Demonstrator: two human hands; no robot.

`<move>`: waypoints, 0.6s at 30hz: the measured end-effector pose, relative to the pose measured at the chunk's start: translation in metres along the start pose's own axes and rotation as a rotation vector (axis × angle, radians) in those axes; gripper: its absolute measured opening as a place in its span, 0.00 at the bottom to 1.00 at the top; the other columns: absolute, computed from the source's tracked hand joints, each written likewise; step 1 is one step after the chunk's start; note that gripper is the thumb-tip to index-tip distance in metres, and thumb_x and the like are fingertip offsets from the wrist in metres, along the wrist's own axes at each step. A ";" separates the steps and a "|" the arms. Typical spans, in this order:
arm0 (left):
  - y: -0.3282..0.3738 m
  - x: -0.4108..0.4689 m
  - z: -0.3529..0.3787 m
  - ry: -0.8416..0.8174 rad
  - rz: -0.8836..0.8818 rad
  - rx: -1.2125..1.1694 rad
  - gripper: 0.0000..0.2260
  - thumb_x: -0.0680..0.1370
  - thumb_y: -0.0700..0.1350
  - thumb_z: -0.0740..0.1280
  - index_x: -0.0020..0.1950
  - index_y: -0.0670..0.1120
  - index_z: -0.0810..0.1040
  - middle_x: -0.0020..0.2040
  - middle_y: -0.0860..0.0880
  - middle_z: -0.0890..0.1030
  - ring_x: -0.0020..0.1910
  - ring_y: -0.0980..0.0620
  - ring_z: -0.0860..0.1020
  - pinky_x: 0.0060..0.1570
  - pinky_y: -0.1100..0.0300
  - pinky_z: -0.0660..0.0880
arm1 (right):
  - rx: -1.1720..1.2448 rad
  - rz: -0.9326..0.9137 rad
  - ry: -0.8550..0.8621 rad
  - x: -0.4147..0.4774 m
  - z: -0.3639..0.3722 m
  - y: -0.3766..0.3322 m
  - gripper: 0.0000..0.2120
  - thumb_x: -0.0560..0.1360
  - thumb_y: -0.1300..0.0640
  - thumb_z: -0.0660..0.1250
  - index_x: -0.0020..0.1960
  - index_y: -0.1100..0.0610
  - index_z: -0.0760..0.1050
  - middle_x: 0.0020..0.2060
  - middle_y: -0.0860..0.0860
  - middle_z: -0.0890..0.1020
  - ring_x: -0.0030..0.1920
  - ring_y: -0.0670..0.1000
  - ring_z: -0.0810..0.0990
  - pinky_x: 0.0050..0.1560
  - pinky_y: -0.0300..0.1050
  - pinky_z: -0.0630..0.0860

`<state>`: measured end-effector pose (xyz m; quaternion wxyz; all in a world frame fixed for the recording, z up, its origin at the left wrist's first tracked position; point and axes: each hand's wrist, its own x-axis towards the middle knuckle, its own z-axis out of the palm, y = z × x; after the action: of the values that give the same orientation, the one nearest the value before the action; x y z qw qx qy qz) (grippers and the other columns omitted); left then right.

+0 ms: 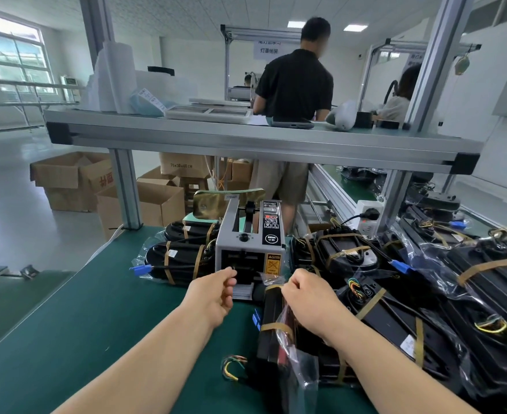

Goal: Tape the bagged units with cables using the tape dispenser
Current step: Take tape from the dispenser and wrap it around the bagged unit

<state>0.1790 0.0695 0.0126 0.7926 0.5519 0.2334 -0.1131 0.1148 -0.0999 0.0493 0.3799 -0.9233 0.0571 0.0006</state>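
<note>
Bagged unit [268,345] is stood on its edge on the green table [97,324], at 6 o'clock from the tape dispenser [250,249] and just beside it. Its upper end, where brown tape is wrapped, is gripped by the right hand [306,297] with curled fingers. The left hand [215,292] is held at the dispenser's outlet with fingers curled; whether a strip is pinched cannot be told. Taped units [177,258] are laid at 9 o'clock of the dispenser, and a larger pile [395,309] at 3 o'clock.
</note>
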 end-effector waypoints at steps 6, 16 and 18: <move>0.003 0.004 0.014 -0.005 -0.100 -0.057 0.07 0.80 0.46 0.68 0.43 0.45 0.79 0.29 0.53 0.74 0.25 0.59 0.68 0.23 0.69 0.62 | 0.081 -0.010 -0.015 0.000 -0.002 0.007 0.09 0.80 0.55 0.59 0.43 0.56 0.70 0.37 0.50 0.73 0.36 0.49 0.69 0.36 0.43 0.68; 0.006 0.004 0.037 0.105 -0.097 -0.152 0.08 0.78 0.43 0.70 0.53 0.47 0.73 0.30 0.53 0.72 0.19 0.60 0.68 0.16 0.68 0.59 | 0.370 0.056 -0.098 0.003 -0.003 0.017 0.10 0.80 0.58 0.60 0.41 0.54 0.72 0.29 0.48 0.74 0.26 0.44 0.72 0.29 0.38 0.72; 0.003 0.004 0.038 0.151 -0.042 -0.197 0.06 0.77 0.40 0.70 0.49 0.44 0.73 0.27 0.52 0.73 0.22 0.59 0.68 0.16 0.68 0.59 | 0.376 0.051 -0.096 0.004 -0.003 0.018 0.10 0.80 0.58 0.60 0.41 0.54 0.72 0.30 0.49 0.74 0.27 0.45 0.72 0.30 0.38 0.73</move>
<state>0.1930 0.0359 0.0243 0.8206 0.4731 0.3140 -0.0642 0.1163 -0.1149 0.0383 0.5479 -0.8332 0.0614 0.0435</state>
